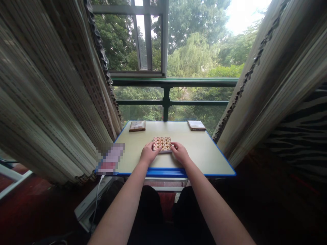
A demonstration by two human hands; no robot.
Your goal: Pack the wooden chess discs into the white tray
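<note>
A small open box (167,151) lies near the middle of the table, packed with rows of round Chinese chess pieces (164,143) that bear red and dark characters. My left hand (149,152) grips the box's left side, its thumb reaching over the front left corner and its fingers along the side. At the opposite end, my right hand (180,151) holds the right edge between thumb and fingers. Parts of the fingers on both sides are hidden behind the hands and the box.
The pale table (204,160) has a blue rim. At its back stand a flat brown box (137,126) on the left and another flat box (196,125) on the right. A blurred-out item (111,160) with a white cable (96,194) lies front left. Curtains (255,88) flank the table.
</note>
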